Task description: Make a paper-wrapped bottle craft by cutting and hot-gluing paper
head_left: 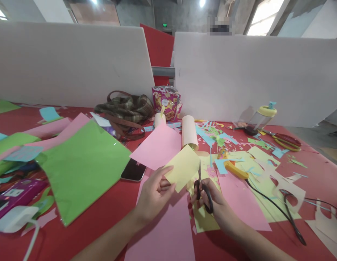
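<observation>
My left hand [157, 194] pinches a yellow sheet of paper [184, 165] by its lower left edge, holding it above the table. In my right hand [212, 197] is a pair of scissors [200, 179] with dark handles, fingers through the loops and blades pointing up. The blades look nearly closed and stand at the right edge of the yellow paper; whether they touch it I cannot tell. Beneath both hands lies pink paper [168, 232]. Another pink sheet [160, 146] is just behind the yellow one, near a cream paper tube [189, 132].
Left are a large green sheet [84, 170], a phone [133, 169] and a white charger [16, 218]. A yellow glue gun [236, 170] with a black cord, paper scraps [266, 174], red-handled scissors [286, 141] and a jar [262, 117] lie right. A plaid bag [127, 107] and snack bag [167, 102] stand behind.
</observation>
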Demonstrator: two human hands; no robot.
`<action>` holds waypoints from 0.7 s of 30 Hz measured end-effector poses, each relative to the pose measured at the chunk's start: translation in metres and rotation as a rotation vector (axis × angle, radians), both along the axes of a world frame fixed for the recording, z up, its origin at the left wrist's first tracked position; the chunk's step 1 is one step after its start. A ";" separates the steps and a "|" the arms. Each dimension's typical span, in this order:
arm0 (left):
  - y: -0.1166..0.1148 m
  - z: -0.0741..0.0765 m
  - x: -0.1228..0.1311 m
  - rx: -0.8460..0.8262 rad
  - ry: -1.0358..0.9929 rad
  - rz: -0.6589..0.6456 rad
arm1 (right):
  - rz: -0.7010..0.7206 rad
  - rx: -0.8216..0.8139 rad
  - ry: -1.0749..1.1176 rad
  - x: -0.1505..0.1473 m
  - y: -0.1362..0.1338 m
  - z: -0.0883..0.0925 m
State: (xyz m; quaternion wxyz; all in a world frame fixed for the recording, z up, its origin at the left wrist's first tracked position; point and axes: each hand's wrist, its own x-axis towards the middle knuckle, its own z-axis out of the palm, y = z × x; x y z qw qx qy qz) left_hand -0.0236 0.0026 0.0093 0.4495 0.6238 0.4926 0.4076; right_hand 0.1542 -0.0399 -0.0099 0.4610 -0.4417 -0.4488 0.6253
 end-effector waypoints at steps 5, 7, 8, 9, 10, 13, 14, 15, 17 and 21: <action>0.002 -0.002 -0.002 0.023 0.025 0.002 | -0.042 0.018 -0.054 -0.001 0.002 0.002; 0.002 -0.003 -0.002 0.036 0.013 0.008 | -0.064 0.028 -0.043 -0.002 0.003 0.001; 0.003 -0.003 -0.002 0.040 0.005 0.007 | -0.072 0.030 -0.037 -0.003 0.003 0.001; 0.003 -0.003 -0.002 0.046 -0.004 0.006 | -0.077 0.031 -0.031 -0.003 0.003 0.000; 0.004 -0.003 -0.003 0.052 -0.011 0.008 | -0.082 0.031 -0.026 -0.003 0.004 -0.001; 0.005 -0.003 -0.004 0.074 0.000 0.052 | -0.081 0.021 -0.028 -0.004 0.003 -0.005; 0.006 -0.002 -0.005 0.085 0.012 0.069 | -0.076 0.018 -0.029 -0.004 0.003 -0.006; 0.006 -0.002 -0.005 0.093 0.027 0.077 | -0.069 0.016 -0.028 -0.004 0.003 -0.007; 0.006 -0.001 -0.006 0.094 0.068 0.057 | -0.046 0.013 -0.019 -0.004 0.002 -0.007; 0.005 0.001 -0.005 0.051 0.165 -0.036 | -0.022 -0.021 -0.002 -0.006 -0.001 -0.004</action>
